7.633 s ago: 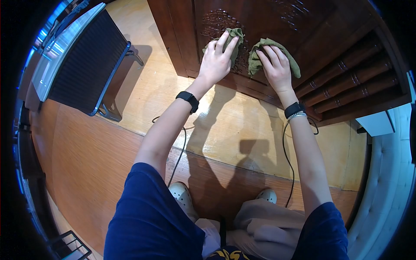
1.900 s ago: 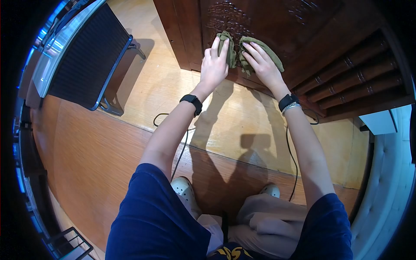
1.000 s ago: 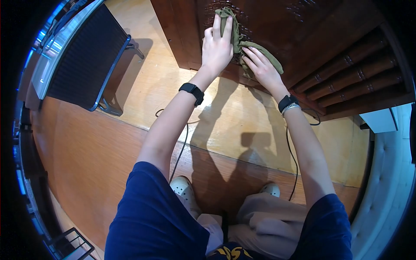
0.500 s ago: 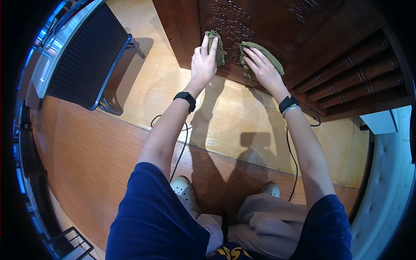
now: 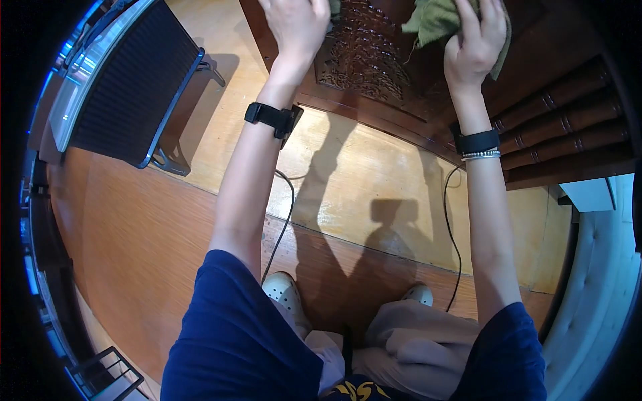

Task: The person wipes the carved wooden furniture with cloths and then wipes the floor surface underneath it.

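Note:
My left hand (image 5: 299, 25) is at the top edge of the view, over the left part of a dark carved wooden panel (image 5: 364, 57). A strip of green cloth (image 5: 335, 9) shows beside its fingers, which are partly cut off by the frame. Farther right, my right hand (image 5: 473, 53) holds a second green cloth (image 5: 429, 23) against the same wooden piece, fingers laid over it and fabric spreading out to both sides. Each wrist wears a black strap, and the right one also has a beaded bracelet (image 5: 481, 155).
Turned wooden spindles (image 5: 568, 123) run along the panel's right side. A ribbed dark panel on metal legs (image 5: 134, 87) stands at left. Black cables (image 5: 455, 247) trail over the wooden floor (image 5: 147, 234) near my shoes. A pale tufted seat (image 5: 588, 287) borders the right.
Both hands have moved up the wooden panel with their cloths and spread apart, the left going slightly left and the right going right. More of the carving is uncovered between them.

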`<state>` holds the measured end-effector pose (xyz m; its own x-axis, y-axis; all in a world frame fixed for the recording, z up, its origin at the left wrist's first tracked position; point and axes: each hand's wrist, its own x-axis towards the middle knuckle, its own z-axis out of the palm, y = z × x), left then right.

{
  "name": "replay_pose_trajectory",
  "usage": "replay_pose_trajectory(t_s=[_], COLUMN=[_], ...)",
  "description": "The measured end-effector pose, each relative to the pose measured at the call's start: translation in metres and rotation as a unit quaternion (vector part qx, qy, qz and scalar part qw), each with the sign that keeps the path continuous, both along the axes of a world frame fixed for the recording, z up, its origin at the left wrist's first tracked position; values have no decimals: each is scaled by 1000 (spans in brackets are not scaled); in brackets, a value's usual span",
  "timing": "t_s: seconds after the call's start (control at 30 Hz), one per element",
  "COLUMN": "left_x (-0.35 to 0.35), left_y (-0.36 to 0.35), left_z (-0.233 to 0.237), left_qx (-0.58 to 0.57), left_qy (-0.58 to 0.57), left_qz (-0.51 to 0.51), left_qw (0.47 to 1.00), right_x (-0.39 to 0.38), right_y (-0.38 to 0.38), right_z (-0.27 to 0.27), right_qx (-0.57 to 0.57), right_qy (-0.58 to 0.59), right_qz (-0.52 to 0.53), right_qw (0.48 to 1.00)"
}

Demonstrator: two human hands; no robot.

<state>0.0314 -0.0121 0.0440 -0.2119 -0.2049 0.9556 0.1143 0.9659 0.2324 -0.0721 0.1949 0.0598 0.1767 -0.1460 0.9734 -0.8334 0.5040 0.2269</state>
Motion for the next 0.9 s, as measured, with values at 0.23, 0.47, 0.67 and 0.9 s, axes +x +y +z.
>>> replay_pose_trajectory(t_s=[0.23,0.47,0.67,0.9], left_x=[-24,-25,-7,39], left_y=[33,39,39,44], left_z=[-25,-112,-161,-204], left_qx=[-1,-93,-104,-48], left_qy=[-38,-166,-243,-457], left_qz=[-112,7,-31,-167], left_qw=[993,982,964,872], right_x=[21,9,18,43], right_y=[-12,-16,-8,34], right_z=[-24,-115,-137,-195], right_qx=[132,243,301,447], right_qy=[-132,-108,-160,-352], right_qz=[-43,-43,23,108], right_qw=[981,963,940,815])
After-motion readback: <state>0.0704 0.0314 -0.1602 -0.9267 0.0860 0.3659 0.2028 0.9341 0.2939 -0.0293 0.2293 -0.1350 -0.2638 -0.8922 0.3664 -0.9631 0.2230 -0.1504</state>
